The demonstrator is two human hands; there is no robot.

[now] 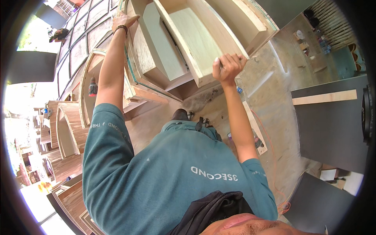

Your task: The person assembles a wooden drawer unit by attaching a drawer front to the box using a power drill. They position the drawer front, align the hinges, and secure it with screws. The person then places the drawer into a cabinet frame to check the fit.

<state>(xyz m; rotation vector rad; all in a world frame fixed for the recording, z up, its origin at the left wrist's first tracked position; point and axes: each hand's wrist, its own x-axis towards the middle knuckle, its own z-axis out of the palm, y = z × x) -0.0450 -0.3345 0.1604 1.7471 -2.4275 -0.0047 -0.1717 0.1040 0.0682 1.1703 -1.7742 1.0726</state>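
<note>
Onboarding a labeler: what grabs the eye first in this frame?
The big plywood cabinet with open compartments fills the top centre. The left hand rests on its upper-left edge, while the right hand is closed on the front edge of a middle panel. Below, the person's teal shirt fills the foreground.

- A dusty plywood floor (pixel 270 84) carried everything.
- A large plywood cabinet (pixel 196 39) with open compartments stood on it.
- An orange cord (pixel 270 145) trailed across the floor.
- A pale plank (pixel 256 127) lay flat near the cord.
- Curved plywood frames (pixel 70 121) rested at the left.
</note>
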